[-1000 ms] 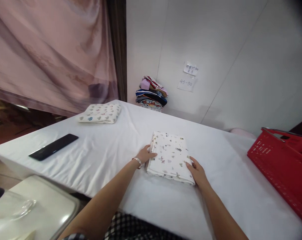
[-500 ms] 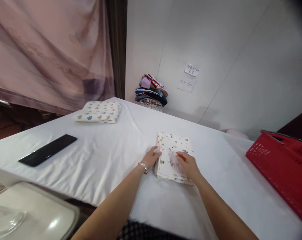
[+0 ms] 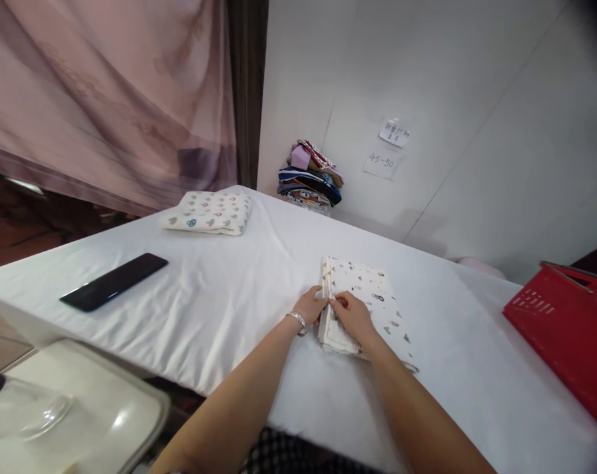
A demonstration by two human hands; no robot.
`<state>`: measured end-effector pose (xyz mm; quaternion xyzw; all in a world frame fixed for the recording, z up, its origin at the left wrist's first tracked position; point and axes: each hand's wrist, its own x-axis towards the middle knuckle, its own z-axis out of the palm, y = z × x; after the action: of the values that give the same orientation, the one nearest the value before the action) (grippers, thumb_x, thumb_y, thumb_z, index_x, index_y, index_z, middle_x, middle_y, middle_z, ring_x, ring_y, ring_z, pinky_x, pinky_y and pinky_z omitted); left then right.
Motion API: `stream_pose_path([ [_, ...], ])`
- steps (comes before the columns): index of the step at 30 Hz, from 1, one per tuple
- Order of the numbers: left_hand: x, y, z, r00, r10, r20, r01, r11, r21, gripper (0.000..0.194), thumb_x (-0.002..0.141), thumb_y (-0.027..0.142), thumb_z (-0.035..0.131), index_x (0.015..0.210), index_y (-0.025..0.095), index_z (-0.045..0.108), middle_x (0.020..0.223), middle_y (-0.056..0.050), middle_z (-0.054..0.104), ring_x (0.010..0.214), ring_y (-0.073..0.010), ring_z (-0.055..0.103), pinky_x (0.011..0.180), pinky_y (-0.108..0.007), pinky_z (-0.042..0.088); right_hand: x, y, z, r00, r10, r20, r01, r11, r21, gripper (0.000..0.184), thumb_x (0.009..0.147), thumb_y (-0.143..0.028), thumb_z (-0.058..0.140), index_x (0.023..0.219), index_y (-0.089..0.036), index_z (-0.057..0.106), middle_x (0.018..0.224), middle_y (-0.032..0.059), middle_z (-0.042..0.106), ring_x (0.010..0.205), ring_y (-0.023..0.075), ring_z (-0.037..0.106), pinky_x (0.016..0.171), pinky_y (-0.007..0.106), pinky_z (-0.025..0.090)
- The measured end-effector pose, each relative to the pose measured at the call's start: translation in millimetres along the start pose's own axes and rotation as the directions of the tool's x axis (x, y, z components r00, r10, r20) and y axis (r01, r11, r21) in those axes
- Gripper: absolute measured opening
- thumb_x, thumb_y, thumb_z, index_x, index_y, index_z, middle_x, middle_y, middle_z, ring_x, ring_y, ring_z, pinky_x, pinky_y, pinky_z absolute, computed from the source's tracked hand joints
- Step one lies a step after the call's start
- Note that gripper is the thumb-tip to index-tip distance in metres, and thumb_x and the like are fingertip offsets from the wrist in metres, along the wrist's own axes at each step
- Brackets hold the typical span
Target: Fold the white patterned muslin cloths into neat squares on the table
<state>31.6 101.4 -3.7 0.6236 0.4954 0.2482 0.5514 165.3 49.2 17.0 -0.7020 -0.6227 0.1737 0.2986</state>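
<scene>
One dark slab (image 3: 114,282) left of the patterned cloth (image 3: 362,296).

Reaching forward bare-armed, slanting the left forearm (image 3: 246,388) up and to the right, and the right forearm (image 3: 416,401) up and to the left, so kind of a tent shape. Got the left hand (image 3: 311,306) half curled, with its thumb pointing at the right hand (image 3: 353,316). Pinching with the right one too, back of the hand up, fingertips basically right beside the left ones.
</scene>
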Motion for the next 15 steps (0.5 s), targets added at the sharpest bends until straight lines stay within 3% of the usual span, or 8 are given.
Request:
stream_pose_path([
  [10, -0.7, -4.0, 1.9, 0.994, 0.111, -0.011, -0.110, 0.990, 0.085, 0.049, 0.077, 0.025, 0.045, 0.124, 0.018, 0.034, 0.052, 0.007, 0.049, 0.035, -0.0076, 0.044, 0.036, -0.018, 0.034, -0.5, 13.3, 7.7, 0.998, 0.001, -0.068, 0.019, 0.954, 0.300, 0.024, 0.073, -0.038, 0.046, 0.077, -0.018, 0.059, 0.066, -0.0008, 0.061, 0.061, 0.0134, 0.053, 0.058, 0.023, 0.038],
  [15, -0.2, -4.6, 2.5, 0.988, 0.151, -0.036, -0.145, 0.980, 0.136, 0.049, 0.076, 0.022, 0.044, 0.123, 0.019, 0.035, 0.050, 0.008, 0.047, 0.038, -0.0081, 0.045, 0.039, -0.017, 0.035, -1.7, 9.1, 10.7, 0.996, -0.044, -0.082, 0.067, 0.951, 0.302, 0.023, 0.075, -0.037, 0.044, 0.077, -0.019, 0.058, 0.065, -0.0010, 0.060, 0.058, 0.0127, 0.052, 0.056, 0.023, 0.038],
])
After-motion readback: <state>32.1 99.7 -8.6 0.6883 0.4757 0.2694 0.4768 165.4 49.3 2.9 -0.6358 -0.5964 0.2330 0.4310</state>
